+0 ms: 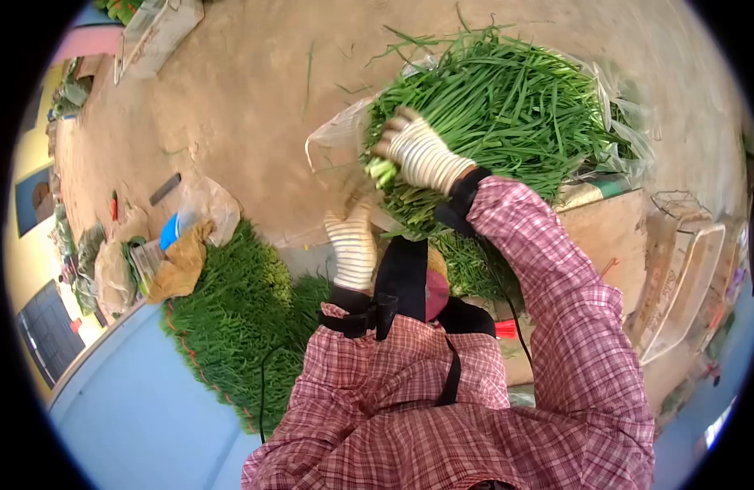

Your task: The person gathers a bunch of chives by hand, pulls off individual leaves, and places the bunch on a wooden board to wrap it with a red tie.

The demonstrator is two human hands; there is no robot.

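A big bundle of long green chives point(508, 106) lies partly inside a clear plastic bag point(332, 139). My right hand point(422, 155), in a striped glove, is closed around the pale cut ends of the stalks at the bundle's near end. My left hand point(351, 245), also in a striped glove, is just below it at the lower edge of the bag and appears to grip the plastic. Both sleeves are pink plaid.
A low heap of greens point(230, 318) lies on the ground at left, beside a brown cloth point(181, 261) and a blue bowl point(169, 233). Cardboard boxes point(610, 237) and a clear crate point(687, 278) stand at right. Bare dirt floor point(246, 98) lies beyond.
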